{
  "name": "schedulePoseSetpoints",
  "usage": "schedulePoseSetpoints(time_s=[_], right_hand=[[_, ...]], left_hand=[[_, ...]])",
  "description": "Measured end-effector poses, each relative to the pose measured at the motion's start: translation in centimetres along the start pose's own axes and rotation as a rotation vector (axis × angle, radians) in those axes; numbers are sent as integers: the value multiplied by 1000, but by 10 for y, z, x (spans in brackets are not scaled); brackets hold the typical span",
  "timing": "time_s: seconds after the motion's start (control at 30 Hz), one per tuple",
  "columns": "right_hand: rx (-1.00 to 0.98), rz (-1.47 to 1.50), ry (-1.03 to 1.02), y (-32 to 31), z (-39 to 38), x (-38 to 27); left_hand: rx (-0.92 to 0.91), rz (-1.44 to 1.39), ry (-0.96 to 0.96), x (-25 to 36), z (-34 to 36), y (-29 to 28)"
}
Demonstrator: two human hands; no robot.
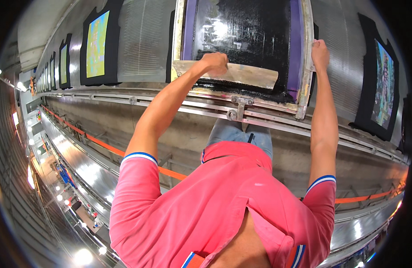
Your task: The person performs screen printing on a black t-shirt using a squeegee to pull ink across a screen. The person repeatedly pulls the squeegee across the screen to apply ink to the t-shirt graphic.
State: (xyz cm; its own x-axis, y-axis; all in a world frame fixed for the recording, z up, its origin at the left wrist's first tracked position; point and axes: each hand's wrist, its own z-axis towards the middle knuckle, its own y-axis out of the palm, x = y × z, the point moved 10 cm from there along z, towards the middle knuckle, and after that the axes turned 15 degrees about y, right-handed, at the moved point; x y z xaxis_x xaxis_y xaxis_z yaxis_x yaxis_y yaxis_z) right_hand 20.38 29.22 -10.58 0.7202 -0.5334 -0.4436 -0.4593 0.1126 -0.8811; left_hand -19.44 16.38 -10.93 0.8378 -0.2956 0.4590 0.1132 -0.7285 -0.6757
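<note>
My left hand [216, 63] is closed on a wide squeegee [253, 75], a pale, ink-stained blade lying across the lower part of a printing screen. The screen [241, 33] is coated in glossy black ink, with purple strips down both sides. Its light metal frame [303, 107] has my right hand [320, 54] closed on the right side, near the upper half. Below the squeegee, a band of wet black ink runs along the near end of the screen, above a metal clamp [239, 105].
Black shirts with bright prints [96, 42] lie on metal boards to the left, another [382, 80] to the right. A long rail [170, 102] crosses at my waist. Behind me are an orange bar [80, 138], more long metal tables [87, 172] and lights.
</note>
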Motion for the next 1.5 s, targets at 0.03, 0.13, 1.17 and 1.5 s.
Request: schedulePoseSetpoints(time_s=[0.03, 0.13, 1.17, 1.5], right_hand=[[-8, -15, 12, 1, 1, 1], [2, -57, -4, 2, 2, 2], [-15, -394, -818, 66, 118, -352], [-18, -327, -869, 31, -16, -263]], left_hand=[[-63, -51, -22, -7, 4, 8], [-236, -167, 73, -2, 11, 26], [594, 485, 16, -159, 166, -366], [594, 438, 50, -103, 68, -245]])
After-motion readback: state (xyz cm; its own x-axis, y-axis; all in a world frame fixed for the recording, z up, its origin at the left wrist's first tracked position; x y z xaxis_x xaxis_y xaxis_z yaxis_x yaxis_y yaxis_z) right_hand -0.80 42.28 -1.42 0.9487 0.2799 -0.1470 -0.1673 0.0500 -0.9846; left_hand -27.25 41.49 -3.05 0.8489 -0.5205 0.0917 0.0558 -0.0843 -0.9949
